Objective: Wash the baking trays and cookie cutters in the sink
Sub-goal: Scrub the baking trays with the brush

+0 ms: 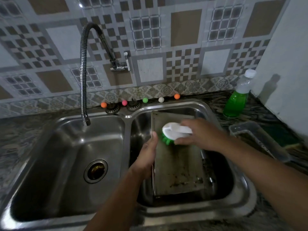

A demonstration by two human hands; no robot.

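Observation:
A stained metal baking tray (179,164) lies tilted in the right basin of the steel double sink (126,116). My left hand (146,157) grips the tray's left edge, thumb on top. My right hand (198,134) holds a white-handled scrub brush (175,130) with green bristles, pressed on the upper part of the tray. Dark burnt marks show near the tray's lower end. No cookie cutters can be made out.
A flexible metal tap (83,80) hangs over the left basin, which has a drain (95,170). A green soap bottle (238,99) stands at the back right. A clear plastic tub (256,139) sits on the right counter. Coloured balls (145,100) line the sink's back rim.

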